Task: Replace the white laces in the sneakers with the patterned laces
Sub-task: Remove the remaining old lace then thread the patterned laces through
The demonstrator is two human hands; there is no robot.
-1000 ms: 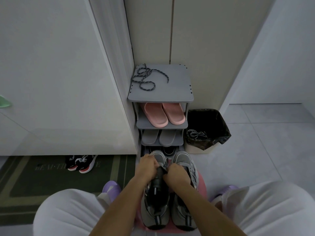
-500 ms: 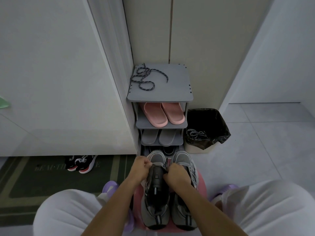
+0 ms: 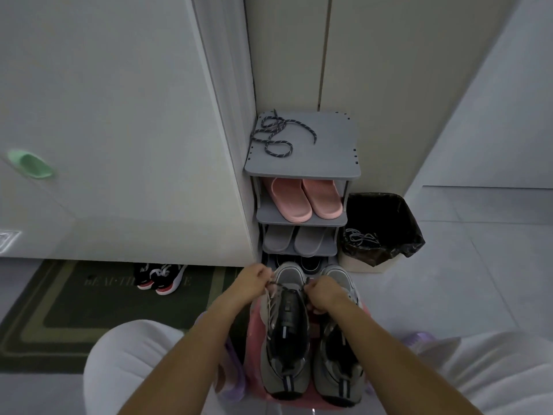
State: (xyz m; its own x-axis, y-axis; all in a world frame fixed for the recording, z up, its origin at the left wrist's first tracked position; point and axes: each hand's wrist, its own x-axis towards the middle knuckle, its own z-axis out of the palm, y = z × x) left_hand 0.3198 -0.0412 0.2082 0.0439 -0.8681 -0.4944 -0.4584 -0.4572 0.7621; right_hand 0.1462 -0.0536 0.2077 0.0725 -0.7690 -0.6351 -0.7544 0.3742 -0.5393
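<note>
Holding a dark patterned lace (image 3: 287,288) across the toe end of one grey sneaker (image 3: 285,333), the person sits low with knees wide apart. The left hand (image 3: 254,281) has its fingers curled and pinches one end of the lace. The right hand (image 3: 324,295) pinches the other end the same way. The fingers hide the very tips of the lace.

The other sneaker (image 3: 339,354) sits right beside the first one, touching it. Both rest on a pink stool (image 3: 253,327), and the arms cover part of it.

Just past the toes stands a grey shoe rack (image 3: 329,163). A second patterned lace (image 3: 275,136) lies loose on its top shelf. Pink slippers (image 3: 305,202) are on the next shelf, with grey slippers (image 3: 294,239) below them. The sneaker toes and the hands block most of the bottom shelf.

Beside the rack is a bin (image 3: 389,223) with a black bag, and white laces (image 3: 359,236) hang over its near edge. Off to the left, black and red shoes (image 3: 160,278) sit on a green mat (image 3: 89,310).
</note>
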